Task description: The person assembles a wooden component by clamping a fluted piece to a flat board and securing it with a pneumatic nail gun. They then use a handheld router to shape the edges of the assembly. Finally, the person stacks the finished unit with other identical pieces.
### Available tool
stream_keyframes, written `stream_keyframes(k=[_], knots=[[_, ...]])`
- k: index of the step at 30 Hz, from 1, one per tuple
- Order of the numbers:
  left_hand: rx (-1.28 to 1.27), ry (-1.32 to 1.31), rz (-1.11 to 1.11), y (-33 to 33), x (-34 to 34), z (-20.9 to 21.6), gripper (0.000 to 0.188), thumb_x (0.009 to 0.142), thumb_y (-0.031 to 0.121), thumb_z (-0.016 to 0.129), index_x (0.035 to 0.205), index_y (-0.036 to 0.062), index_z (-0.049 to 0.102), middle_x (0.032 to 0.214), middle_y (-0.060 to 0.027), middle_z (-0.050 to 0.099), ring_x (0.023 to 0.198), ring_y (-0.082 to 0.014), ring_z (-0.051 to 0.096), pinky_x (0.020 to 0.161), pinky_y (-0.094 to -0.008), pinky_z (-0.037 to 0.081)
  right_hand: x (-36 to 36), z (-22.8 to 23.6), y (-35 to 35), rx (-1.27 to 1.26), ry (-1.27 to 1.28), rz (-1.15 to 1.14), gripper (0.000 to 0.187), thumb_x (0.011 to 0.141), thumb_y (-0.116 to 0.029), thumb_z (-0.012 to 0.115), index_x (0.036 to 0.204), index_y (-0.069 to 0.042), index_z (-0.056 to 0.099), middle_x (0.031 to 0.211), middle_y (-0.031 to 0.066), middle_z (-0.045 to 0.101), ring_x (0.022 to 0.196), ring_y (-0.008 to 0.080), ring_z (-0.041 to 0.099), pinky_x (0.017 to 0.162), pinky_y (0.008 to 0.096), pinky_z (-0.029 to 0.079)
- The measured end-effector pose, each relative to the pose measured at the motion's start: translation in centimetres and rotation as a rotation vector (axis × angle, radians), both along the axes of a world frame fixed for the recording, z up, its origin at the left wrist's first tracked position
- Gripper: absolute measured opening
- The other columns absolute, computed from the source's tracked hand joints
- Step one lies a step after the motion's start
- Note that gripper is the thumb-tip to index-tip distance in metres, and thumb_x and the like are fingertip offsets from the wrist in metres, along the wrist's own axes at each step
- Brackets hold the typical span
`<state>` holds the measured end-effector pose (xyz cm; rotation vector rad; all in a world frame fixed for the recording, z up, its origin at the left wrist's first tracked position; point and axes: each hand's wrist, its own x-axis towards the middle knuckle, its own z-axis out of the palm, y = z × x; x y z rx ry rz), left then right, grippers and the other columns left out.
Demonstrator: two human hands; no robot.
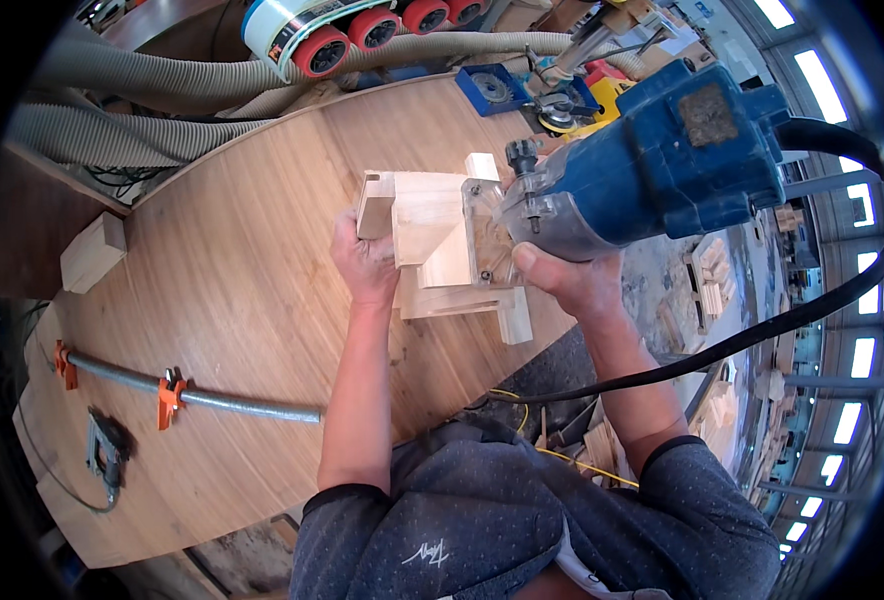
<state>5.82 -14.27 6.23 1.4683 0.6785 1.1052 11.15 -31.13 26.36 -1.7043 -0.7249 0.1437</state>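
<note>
At 9 o'clock on the wooden table [232,300] lies a pipe clamp [177,392] with orange jaws. The left hand [365,262], forearm straight up from 6 o'clock, is closed around the pale wooden workpiece [432,240] at the centre. The right hand [567,280] grips the blue trim router [652,165], its clear base on the wood. At 12 o'clock stands a white roll with red discs [322,40].
</note>
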Motion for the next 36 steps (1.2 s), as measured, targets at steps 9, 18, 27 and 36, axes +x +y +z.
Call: stream_keyframes(k=[9, 18, 27, 36], knots=[[0.075, 0.005, 0.036, -0.5, -0.3, 0.1, 0.038, 0.082, 0.032, 0.086, 0.089, 0.0031, 0.062, 0.083, -0.0068, 0.058, 0.078, -0.0218, 0.062, 0.071, -0.0339, 0.05, -1.7, 0.4, -0.9, -0.048, 0.028, -0.018, 0.045, 0.07, -0.015, 0.091, 0.108, -0.002, 0.069, 0.103, 0.0059, 0.072, 0.092, 0.0149, 0.069, 0.084, 0.033, 0.058], [0.094, 0.035, 0.065, -0.5, -0.3, -0.2, 0.045, 0.075, 0.035, 0.091, 0.089, 0.0035, 0.063, 0.084, -0.0078, 0.061, 0.078, -0.0237, 0.065, 0.071, -0.0352, 0.052, -2.9, -0.1, -2.3, -0.07, 0.028, -0.037, 0.051, 0.071, -0.016, 0.092, 0.114, -0.003, 0.067, 0.108, 0.0061, 0.07, 0.097, 0.0152, 0.069, 0.088, 0.0333, 0.057], [0.089, -0.041, 0.058, -0.8, -0.5, 0.3, 0.036, 0.085, 0.03, 0.083, 0.087, 0.0025, 0.06, 0.081, -0.0083, 0.055, 0.074, -0.0243, 0.059, 0.069, -0.0354, 0.049, -4.6, 0.6, -2.7, -0.046, 0.036, -0.054, 0.052, 0.071, -0.017, 0.091, 0.114, -0.003, 0.066, 0.106, 0.005, 0.07, 0.095, 0.015, 0.068, 0.085, 0.0328, 0.057], [0.099, 0.044, 0.018, -0.4, 0.0, -1.2, 0.063, 0.072, 0.053, 0.092, 0.091, 0.0036, 0.058, 0.08, -0.0132, 0.061, 0.074, -0.0318, 0.065, 0.067, -0.04, 0.053, -5.2, -0.4, -4.0, -0.045, 0.012, -0.038, 0.054, 0.07, -0.016, 0.091, 0.116, -0.002, 0.065, 0.108, 0.005, 0.068, 0.097, 0.0147, 0.067, 0.087, 0.033, 0.055]])
